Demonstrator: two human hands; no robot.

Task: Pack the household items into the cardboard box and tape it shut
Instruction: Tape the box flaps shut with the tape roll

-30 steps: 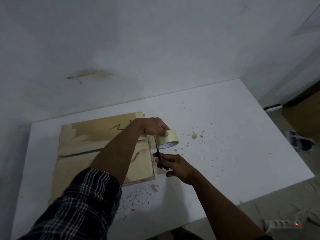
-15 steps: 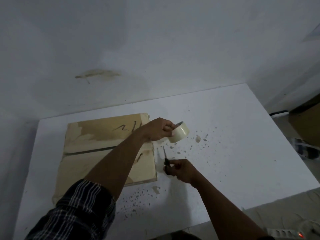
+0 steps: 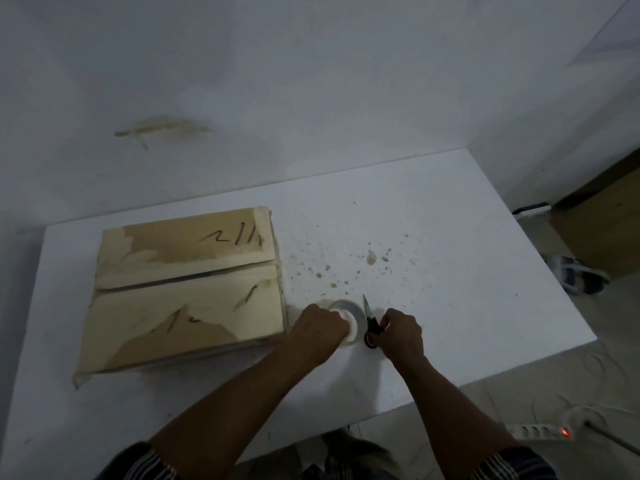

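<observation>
A flat, closed cardboard box (image 3: 183,292) with dark scrawls lies on the left half of the white table (image 3: 450,271); a dark seam runs between its two top flaps. Just right of the box, my left hand (image 3: 317,332) grips a pale roll of tape (image 3: 351,315) low at the table surface. My right hand (image 3: 401,330) holds black-handled scissors (image 3: 370,323), whose blades point up and away beside the roll. The two hands are close together, with the roll between them.
Brown specks and stains (image 3: 370,258) dot the table right of the box. A white wall stands directly behind the table. On the floor at the right are a sandal (image 3: 581,277), a brown box (image 3: 602,230), and a power strip (image 3: 540,431) with a red light.
My left hand has lowered the tape roll from above the box's right edge to the table beside the box. My right hand with the scissors moved to the roll's right side.
</observation>
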